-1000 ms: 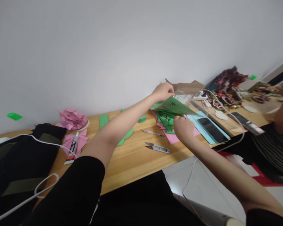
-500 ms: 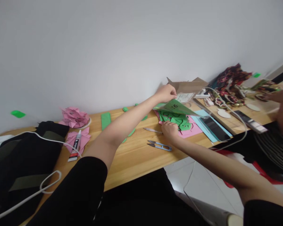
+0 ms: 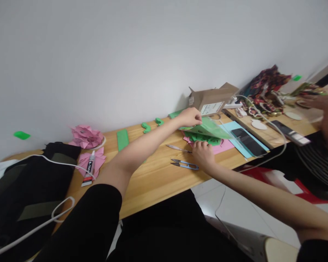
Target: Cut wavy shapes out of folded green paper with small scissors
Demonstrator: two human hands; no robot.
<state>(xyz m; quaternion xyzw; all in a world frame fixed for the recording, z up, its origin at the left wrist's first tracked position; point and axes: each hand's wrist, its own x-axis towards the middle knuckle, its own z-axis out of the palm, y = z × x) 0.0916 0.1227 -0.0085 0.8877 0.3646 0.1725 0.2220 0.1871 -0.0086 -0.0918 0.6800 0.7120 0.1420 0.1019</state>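
My left hand (image 3: 191, 117) pinches the raised edge of a thin, partly see-through green sheet (image 3: 207, 126). Beneath the sheet, a pile of green cut-out pieces (image 3: 203, 139) lies on pink paper (image 3: 223, 146). My right hand (image 3: 203, 154) rests at the pile's near edge with its fingers curled; what is under the fingertips is hidden. Left of that hand, a slim pen-like tool (image 3: 177, 148) lies on the wooden table (image 3: 150, 185). Blue-handled thread snips (image 3: 184, 164) lie just in front of it.
A cardboard box (image 3: 211, 100) stands behind the sheet. To the right are a phone (image 3: 248, 142) on light-blue paper, a white cable and a co-worker's hand (image 3: 326, 112). Leftward lie green strips (image 3: 123, 140), a glue tube (image 3: 89, 169), pink folded paper (image 3: 86, 136) and a black bag (image 3: 30, 189).
My left hand has come down a little, and the green sheet now hangs lower over the cut-outs. The right hand has shifted slightly rightward. The view has turned a little.
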